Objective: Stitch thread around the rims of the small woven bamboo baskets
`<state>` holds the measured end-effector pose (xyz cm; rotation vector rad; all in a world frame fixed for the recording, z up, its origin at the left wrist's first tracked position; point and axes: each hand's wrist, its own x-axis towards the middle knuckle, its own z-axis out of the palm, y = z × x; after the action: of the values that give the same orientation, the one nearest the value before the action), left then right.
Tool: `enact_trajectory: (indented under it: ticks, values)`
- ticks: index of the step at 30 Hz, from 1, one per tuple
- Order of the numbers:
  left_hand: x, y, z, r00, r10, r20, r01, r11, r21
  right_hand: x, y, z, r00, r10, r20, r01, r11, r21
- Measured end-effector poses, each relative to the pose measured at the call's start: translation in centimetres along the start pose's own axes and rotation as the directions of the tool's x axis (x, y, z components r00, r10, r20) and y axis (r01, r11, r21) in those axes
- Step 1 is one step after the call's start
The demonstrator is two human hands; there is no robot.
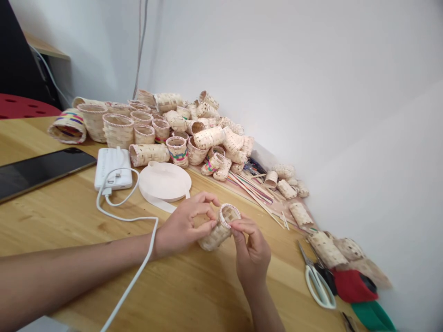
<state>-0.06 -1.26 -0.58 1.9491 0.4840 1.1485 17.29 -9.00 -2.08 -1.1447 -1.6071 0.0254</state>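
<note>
A small woven basket (pixel 215 236) of pale strips, with a pink-and-white wrapped rim, is tilted between my two hands above the wooden table. My left hand (pixel 188 221) is closed on its left side, thumb and fingers near the rim. From the right, my right hand (pixel 252 246) pinches the rim between thumb and fingers. The basket's open mouth faces up and right; its far side is partly hidden. Just beyond my left hand lies a flat roll of white ribbon (pixel 165 180), its loose end running toward that hand.
Several woven baskets (pixel 118 130) are heaped at the back against the wall. A white power bank (pixel 112 168) with a cable crossing my left forearm and a phone (pixel 44 170) lie left. Scissors (pixel 318 283), red ribbon (pixel 355 286) and green ribbon (pixel 374 316) lie right; thin strips (pixel 254 189) behind.
</note>
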Motion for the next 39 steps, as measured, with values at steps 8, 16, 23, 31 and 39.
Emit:
enact_trajectory:
  ticks: [8,16,23,31,39]
  values:
    - [0.1,-0.2,0.1,0.995,-0.053,0.087,0.073,0.967,-0.245,0.0,-0.2,0.1,0.991,0.133,-0.001,-0.132,0.984,0.117]
    - [0.2,-0.2,0.3,0.991,-0.048,0.127,0.085,0.950,-0.300,-0.4,-0.1,0.7,0.949,0.308,-0.069,-0.297,0.945,0.136]
    - [0.4,-1.3,0.4,0.960,-0.265,0.089,0.279,0.930,-0.239,0.6,2.0,-0.9,0.894,0.447,-0.030,-0.448,0.892,-0.060]
    - [0.6,-2.6,0.6,0.889,-0.435,0.141,0.457,0.833,-0.310,0.2,7.4,-4.4,0.856,0.516,0.027,-0.469,0.798,-0.378]
    - [0.5,-2.2,0.8,0.915,-0.345,0.209,0.399,0.850,-0.344,1.1,2.1,-1.5,0.936,0.264,0.231,-0.210,0.950,-0.233]
